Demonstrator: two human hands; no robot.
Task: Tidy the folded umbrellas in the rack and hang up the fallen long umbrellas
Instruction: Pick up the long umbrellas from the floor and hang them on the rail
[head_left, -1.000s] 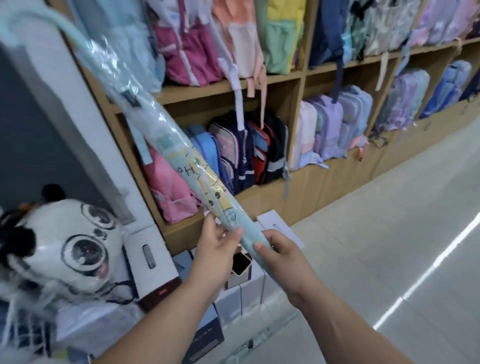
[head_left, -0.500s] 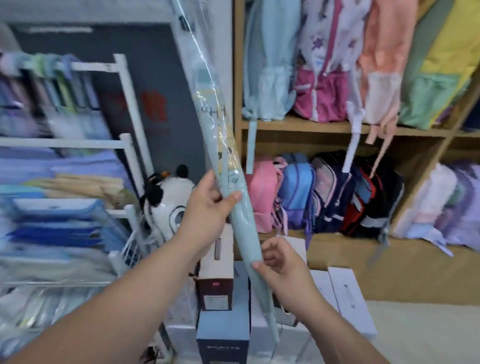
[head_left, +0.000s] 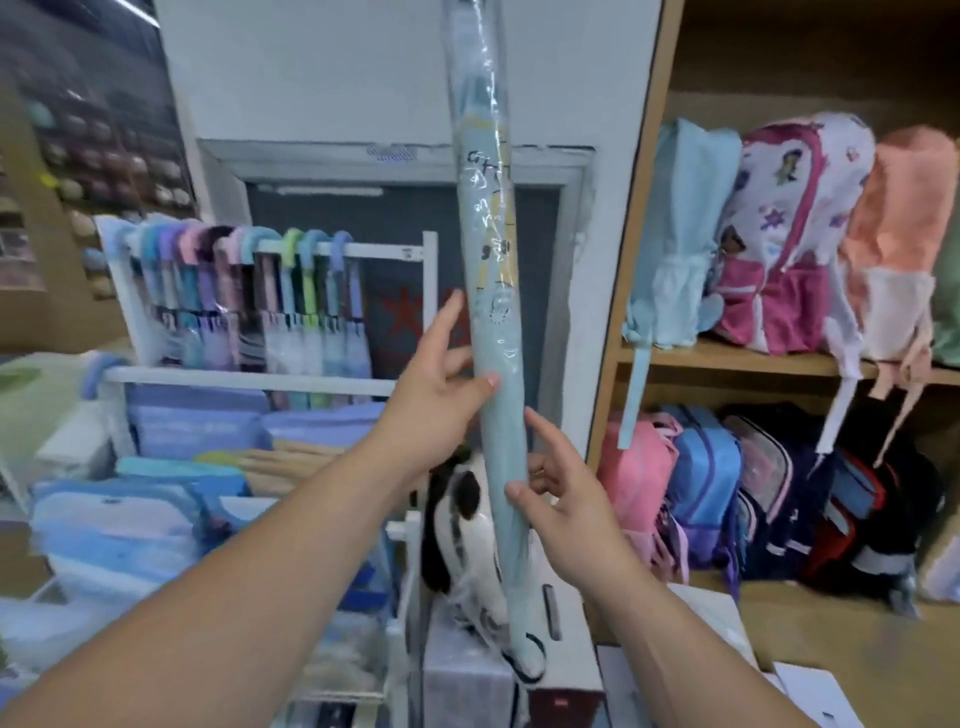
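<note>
White rack (head_left: 332, 249) now faces you, left of your hands: your left hand (head_left: 436, 389) and right hand (head_left: 561, 499) grip the long umbrella (head_left: 493, 338), swung upright (hook unseen), ready for hanging.

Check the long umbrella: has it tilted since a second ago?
Yes. The long umbrella was leaning top-left across the wooden shelf; now it stands nearly upright alongside that shelf's left edge, held in both hands.

The long umbrella (head_left: 493, 364) is matt pale-blue cloth inside a glossy, crinkled clear plastic sleeve. At 9 o'clock, the rack (head_left: 270, 379) looks like smooth white painted metal. At 3 o'clock, the shelf (head_left: 727, 364) is matt light wood carrying cloth backpacks (head_left: 779, 234).
</note>
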